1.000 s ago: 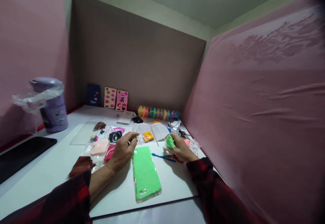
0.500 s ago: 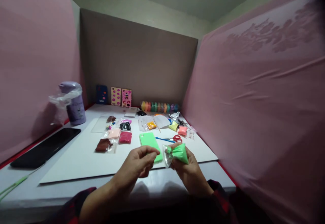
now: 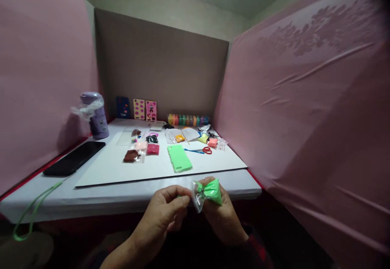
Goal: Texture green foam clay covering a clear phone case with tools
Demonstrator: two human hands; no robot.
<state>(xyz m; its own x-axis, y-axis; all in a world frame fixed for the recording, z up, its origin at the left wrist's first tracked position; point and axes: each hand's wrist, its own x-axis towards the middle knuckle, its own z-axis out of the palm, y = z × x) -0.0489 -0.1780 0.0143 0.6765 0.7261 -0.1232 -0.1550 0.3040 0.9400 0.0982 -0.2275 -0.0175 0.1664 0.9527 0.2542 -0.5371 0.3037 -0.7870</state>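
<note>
Pinched closed, my left hand (image 3: 166, 212) is just left of a clear plastic bag of bright green clay (image 3: 212, 191); a small bit of green shows between its thumb and fingers. My right hand (image 3: 224, 216) is wrapped round the bag from below, its open end pointing left. Both hands are in front of the table's near edge. Beyond them a green phone case (image 3: 179, 158) lies flat on a white board (image 3: 115, 175).
Red scissors (image 3: 207, 150) and a blue tool lie right of the case. Clay packets, such as a crimson one (image 3: 152, 149), are on the board. At left are a black phone (image 3: 74, 159) and a purple bottle (image 3: 99, 118). Decorated cases (image 3: 139, 109) stand at the back.
The view has shifted, so the table things appear higher. Both hands and the bag are now in front of the table edge, and the green case is fully visible.
</note>
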